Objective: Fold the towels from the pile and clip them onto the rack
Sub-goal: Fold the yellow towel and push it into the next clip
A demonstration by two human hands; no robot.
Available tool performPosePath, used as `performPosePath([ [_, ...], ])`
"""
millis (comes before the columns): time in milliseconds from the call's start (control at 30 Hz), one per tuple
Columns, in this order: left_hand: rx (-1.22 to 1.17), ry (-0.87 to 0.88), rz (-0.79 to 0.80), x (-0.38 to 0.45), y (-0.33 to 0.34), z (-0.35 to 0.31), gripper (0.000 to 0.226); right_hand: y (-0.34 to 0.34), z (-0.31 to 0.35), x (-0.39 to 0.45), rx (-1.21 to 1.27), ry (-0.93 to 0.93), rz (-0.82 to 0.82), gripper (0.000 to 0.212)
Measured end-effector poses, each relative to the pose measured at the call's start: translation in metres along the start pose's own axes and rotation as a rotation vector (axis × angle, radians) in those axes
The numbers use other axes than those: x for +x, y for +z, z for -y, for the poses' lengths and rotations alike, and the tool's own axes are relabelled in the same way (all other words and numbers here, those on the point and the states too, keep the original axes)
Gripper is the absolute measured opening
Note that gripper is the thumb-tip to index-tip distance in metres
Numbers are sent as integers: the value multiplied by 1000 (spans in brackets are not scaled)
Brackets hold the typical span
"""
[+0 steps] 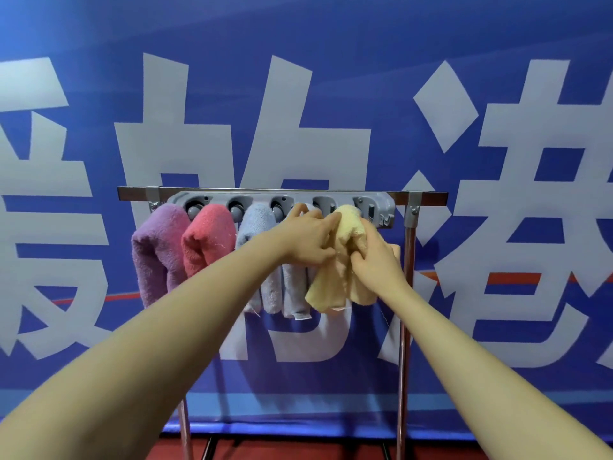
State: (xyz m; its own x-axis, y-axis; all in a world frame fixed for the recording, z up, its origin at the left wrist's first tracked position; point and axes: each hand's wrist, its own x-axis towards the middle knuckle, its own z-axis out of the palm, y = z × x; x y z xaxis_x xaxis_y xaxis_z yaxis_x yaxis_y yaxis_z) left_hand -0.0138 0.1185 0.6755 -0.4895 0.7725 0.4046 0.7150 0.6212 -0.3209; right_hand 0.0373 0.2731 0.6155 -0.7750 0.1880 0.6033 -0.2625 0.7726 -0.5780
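The yellow towel (pixel 345 260) is being worked up into the grey clip holder (pixel 282 207) on the rack (pixel 408 277) — left hand (pixel 306 235) and right hand (pixel 374 257) both bunched on it — so the folded top is best pushed fully into the fourth slot, beside the grey-blue towel (pixel 288 287), before either grip is eased.

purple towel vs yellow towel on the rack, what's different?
Colour: the purple towel is purple, the yellow towel pale yellow.
Place: purple hangs at the left end of the clip strip, yellow near its right end.
Handling: purple hangs untouched; yellow is gripped by the left hand and right hand.
Shape: purple hangs in a smooth fold, yellow is bunched.
Shared: both are fluffy cloths at the strip.
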Motion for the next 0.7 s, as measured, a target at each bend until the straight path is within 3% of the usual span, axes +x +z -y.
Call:
performPosePath([
  [67,-4,8,18,-7,1,5,58,1,2,-9,-35,-1,2,57],
  [167,113,39,-76,-22,10,3,34,8,6,-21,-103,23,-42,64],
  [267,157,54,-138,-33,17,-1,29,21,8,-24,-168,137,-78,82],
  [333,240,73,-173,-39,20,-2,27,30,13,-22,-161,231,-106,84],
  [433,280,39,-179,-42,22,-4,30,37,19,-19,-169,271,-189,65],
  [533,279,85,-249,-44,22,-10,8,35,17,-17,-278,223,-241,40],
  [633,271,85,-245,-45,22,-10,36,29,4,-16,-393,137,-257,42],
  [700,257,74,-295,-44,27,-9,37,23,-5,-17,-448,87,-257,40],
])
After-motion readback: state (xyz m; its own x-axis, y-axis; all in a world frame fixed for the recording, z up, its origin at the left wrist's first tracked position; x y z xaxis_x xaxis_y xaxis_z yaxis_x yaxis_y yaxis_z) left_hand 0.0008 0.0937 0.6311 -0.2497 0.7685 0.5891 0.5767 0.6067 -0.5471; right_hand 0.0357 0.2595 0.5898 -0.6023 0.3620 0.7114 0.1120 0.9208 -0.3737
